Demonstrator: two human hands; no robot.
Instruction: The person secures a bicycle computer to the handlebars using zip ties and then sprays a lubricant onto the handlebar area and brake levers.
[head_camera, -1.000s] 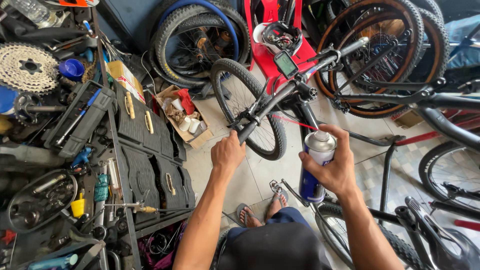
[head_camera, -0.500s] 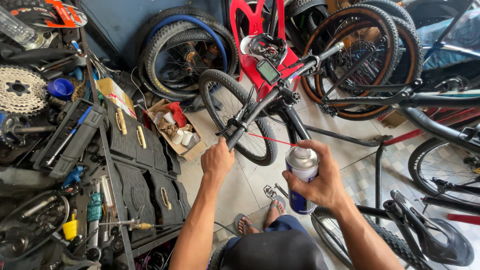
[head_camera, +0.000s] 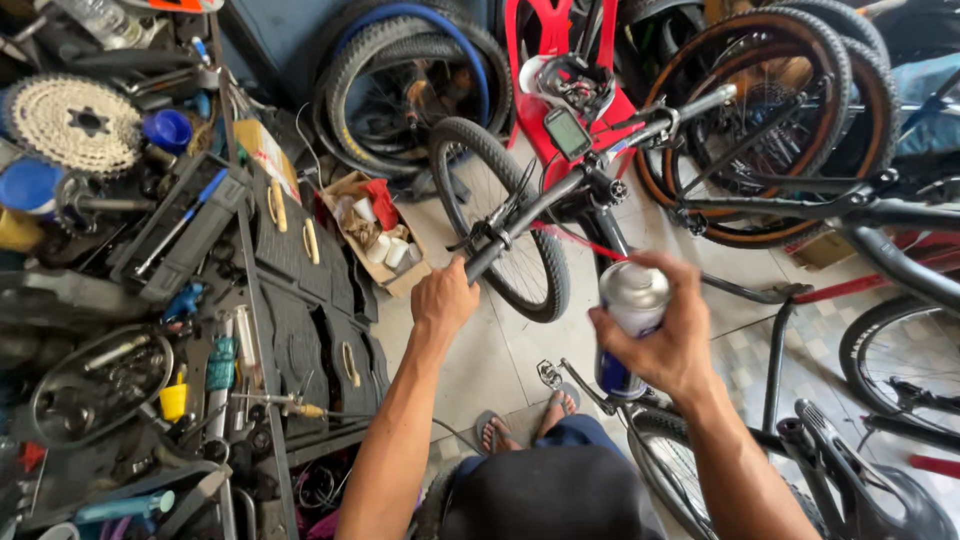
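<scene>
Left hand (head_camera: 443, 298): closed around the end of the black bicycle handlebar (head_camera: 560, 192), at about 12 o'clock from the person's lap, fingers wrapped over the bar's near end.
Right hand (head_camera: 660, 335): clamped round the silver-and-blue cylindrical spray can (head_camera: 628, 318), fingers across its front, thumb side on the left.
Spray can: upright in the right hand, silver top uppermost, blue base below the fingers; at 4 o'clock from the left hand, near it but not touching.
Handlebar: slanted from the left hand up toward 2 o'clock, carrying a small grey rectangular cycle computer (head_camera: 567, 131) near its middle.
Front wheel: black knobbly bicycle tyre (head_camera: 462, 150) just behind the left hand, running on toward 12 o'clock.
Bicycle frame: dark tube (head_camera: 780, 205) reaching off toward 3 o'clock, black saddle (head_camera: 880, 495) at 5 o'clock.
Feet: in sandals (head_camera: 493, 432) on the pale tiled floor (head_camera: 500, 350), just under the hands.
Cardboard box (head_camera: 375, 235): open on the floor at 10 o'clock from the left hand, holding rags and small white rolls.
Tool rack: black moulded plastic trays (head_camera: 310, 320) at 9 o'clock, crowded with tools.
Cassette: silver toothed bicycle sprocket cluster (head_camera: 75, 122) at 10 o'clock, far left, a blue round cap (head_camera: 168, 130) just beside it.
Spare wheels: tan-walled tyres (head_camera: 760, 110) at 1 o'clock, leaning behind the bar.
</scene>
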